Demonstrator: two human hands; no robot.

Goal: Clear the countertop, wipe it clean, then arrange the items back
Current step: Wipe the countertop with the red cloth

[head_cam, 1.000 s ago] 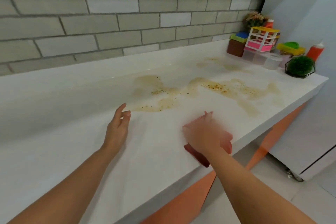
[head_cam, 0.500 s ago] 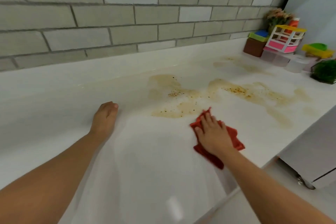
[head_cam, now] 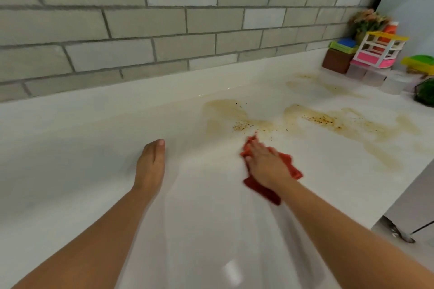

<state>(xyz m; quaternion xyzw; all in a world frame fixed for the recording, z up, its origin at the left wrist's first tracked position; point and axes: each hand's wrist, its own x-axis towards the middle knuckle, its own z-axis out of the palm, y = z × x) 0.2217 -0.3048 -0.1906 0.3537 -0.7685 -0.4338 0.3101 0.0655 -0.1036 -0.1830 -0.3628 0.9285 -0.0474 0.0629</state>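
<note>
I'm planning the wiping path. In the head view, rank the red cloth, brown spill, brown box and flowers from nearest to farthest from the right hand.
1. red cloth, under the right hand
2. brown spill, just beyond the fingers
3. brown box, far right by the wall
4. flowers, back corner behind the box
</note>
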